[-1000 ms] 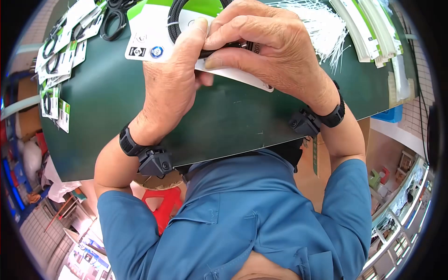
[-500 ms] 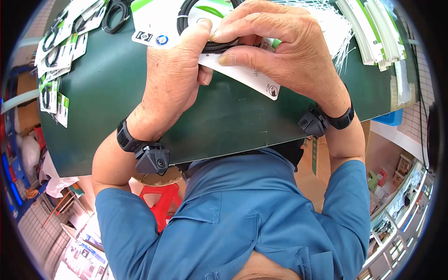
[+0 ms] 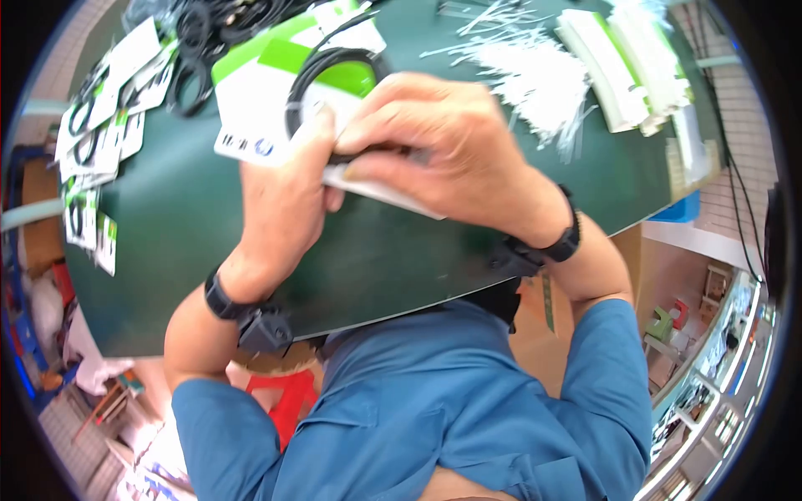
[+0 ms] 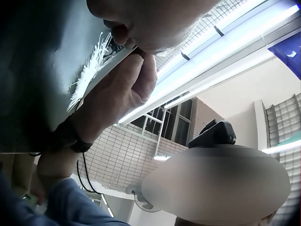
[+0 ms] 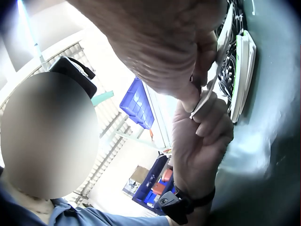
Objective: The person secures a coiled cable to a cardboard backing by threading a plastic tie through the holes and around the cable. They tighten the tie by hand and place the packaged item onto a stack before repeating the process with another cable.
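Note:
My left hand [image 3: 284, 196] grips a white and green product card [image 3: 393, 197] from its lower left, thumb on the front and fingers curled behind. A coiled black cable [image 3: 294, 93] lies against the card, with a light tie round its left side. My right hand [image 3: 455, 154] pinches the coil's lower part between thumb and fingers, close beside the left thumb. What lies between those fingertips is blurred and partly hidden. In the right wrist view the card [image 5: 218, 70] appears nearly edge-on, with the left hand [image 5: 202, 136] curled round it.
Several carded cables [image 3: 92, 150] lie along the green table's left side, with loose black cables [image 3: 225, 21] at the back. A pile of white cable ties [image 3: 535, 83] spreads at the back right, next to stacked white and green strips [image 3: 606, 71]. The table's front edge [image 3: 418, 301] runs before the person.
The head view has shifted, showing more of the table's back. Both hands, card and coil appear lower and further left, and the card's lower part has tilted nearer edge-on. Both grips remain.

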Tool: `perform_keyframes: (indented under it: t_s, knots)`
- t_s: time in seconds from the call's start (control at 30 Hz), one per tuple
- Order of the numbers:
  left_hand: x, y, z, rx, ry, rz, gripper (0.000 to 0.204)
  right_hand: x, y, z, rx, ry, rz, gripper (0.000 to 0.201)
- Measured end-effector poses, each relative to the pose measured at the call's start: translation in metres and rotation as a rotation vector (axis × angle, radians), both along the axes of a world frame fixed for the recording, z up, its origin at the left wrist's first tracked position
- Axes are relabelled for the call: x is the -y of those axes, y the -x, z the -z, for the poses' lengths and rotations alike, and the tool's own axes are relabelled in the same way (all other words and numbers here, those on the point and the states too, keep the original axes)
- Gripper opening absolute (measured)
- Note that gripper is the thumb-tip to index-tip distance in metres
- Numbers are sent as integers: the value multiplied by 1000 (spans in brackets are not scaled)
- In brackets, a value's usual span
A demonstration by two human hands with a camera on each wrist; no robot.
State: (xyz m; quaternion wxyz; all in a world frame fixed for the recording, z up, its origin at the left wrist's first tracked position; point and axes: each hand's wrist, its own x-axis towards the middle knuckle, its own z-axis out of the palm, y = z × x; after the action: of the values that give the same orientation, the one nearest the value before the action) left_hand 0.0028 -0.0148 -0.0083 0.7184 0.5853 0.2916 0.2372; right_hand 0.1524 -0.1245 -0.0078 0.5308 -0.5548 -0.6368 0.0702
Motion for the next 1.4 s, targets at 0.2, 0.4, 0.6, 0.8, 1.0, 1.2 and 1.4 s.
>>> perform_keyframes:
  t_s: [0.2,0.4,0.6,0.8,1.0,1.2,1.4]
  knots:
    - [-4,-2,-8,97,-64,-78,20,10,-41,-25,17,-80,112,18]
    - [-16,-2,-6,105,-110,-144,19,19,-124,4,260,282,408,15]
    - [-19,-2,-6,115,-101,-160,22,2,-124,40,640,269,369,21]
    - [-21,-3,-4,134,-102,-160,22,-1,-119,38,598,458,400,14]
    - [-19,-3,-4,136,-98,-144,22,3,-121,42,614,348,425,16]
    - [-19,-3,-3,147,-79,-137,22,6,-119,24,592,486,398,18]
    - [-17,-5,-3,143,-49,-155,22,3,-118,29,597,678,401,19]
